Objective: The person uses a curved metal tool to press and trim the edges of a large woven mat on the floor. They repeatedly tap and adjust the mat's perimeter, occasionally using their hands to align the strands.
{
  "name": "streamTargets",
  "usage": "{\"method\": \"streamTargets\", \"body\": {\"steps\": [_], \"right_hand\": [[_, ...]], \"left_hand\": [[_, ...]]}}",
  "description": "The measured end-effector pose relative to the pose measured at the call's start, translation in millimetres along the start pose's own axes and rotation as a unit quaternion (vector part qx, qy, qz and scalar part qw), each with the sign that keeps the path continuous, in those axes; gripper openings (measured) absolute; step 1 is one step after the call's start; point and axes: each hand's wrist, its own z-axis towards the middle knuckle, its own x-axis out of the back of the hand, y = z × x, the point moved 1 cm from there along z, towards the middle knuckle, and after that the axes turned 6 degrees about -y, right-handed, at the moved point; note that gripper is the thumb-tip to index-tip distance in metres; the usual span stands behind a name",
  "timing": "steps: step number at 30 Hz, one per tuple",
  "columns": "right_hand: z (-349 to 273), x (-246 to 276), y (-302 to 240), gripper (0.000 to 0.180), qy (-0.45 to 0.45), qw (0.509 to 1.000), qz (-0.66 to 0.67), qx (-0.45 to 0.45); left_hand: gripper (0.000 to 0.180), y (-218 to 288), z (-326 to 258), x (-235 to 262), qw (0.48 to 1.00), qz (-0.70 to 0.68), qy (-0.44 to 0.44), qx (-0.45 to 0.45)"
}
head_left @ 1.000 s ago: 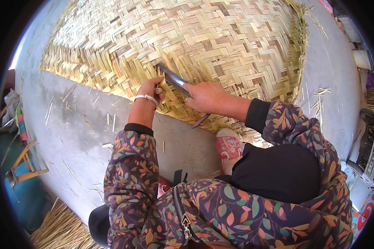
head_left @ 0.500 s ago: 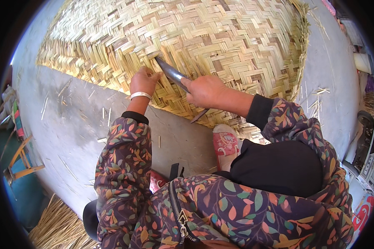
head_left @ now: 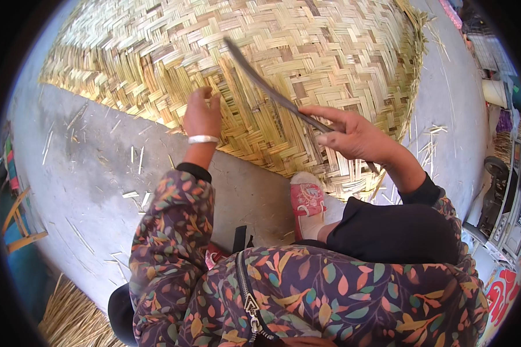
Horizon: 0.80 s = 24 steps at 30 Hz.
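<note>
A large woven bamboo mat (head_left: 307, 52) lies on the concrete floor (head_left: 87, 173) ahead of me. My left hand (head_left: 201, 111), a silver bangle on its wrist, pinches loose strips at the mat's near edge. My right hand (head_left: 353, 136) grips the handle of a long curved dark knife (head_left: 266, 84), whose blade is lifted above the weave and points up and to the left. My foot in a red sandal (head_left: 307, 199) rests on the mat's edge below the right hand.
Short bamboo splinters (head_left: 136, 196) litter the floor at left. A bundle of thin bamboo strips (head_left: 69, 315) lies at the lower left, near a wooden frame (head_left: 17, 222). Machinery and containers (head_left: 503, 191) stand along the right edge.
The knife blade has lifted away from my left hand and now stretches up over the mat. My right hand has moved right; my left hand stays at the edge strips.
</note>
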Motion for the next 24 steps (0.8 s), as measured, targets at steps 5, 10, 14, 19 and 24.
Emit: {"method": "streamTargets", "body": {"steps": [5, 10, 14, 19, 24], "right_hand": [[-0.6, 5.5, -9.2, 0.06, -0.039, 0.985, 0.167, 0.019], [-7.4, 2.5, -0.9, 0.062, -0.047, 0.988, 0.142, 0.049], [-7.6, 2.1, 14.0, 0.067, -0.045, 0.991, 0.099, 0.077], [-1.8, 2.0, 38.2, 0.064, -0.013, 0.995, -0.053, 0.085], [-0.3, 9.2, 53.9, 0.064, 0.047, 0.925, -0.353, 0.136]], "left_hand": [[0.046, 22.2, -1.5, -20.1, 0.974, -0.182, -0.094, 0.093], [0.055, 14.0, 36.9, -18.9, 0.876, -0.381, -0.215, 0.202], [0.022, 3.3, 42.9, -14.2, 0.835, -0.389, -0.319, 0.225], [0.022, -0.7, 34.8, -16.1, 0.854, -0.365, -0.304, 0.212], [0.027, 0.7, 47.8, -8.0, 0.89, -0.259, -0.317, 0.2]]}}
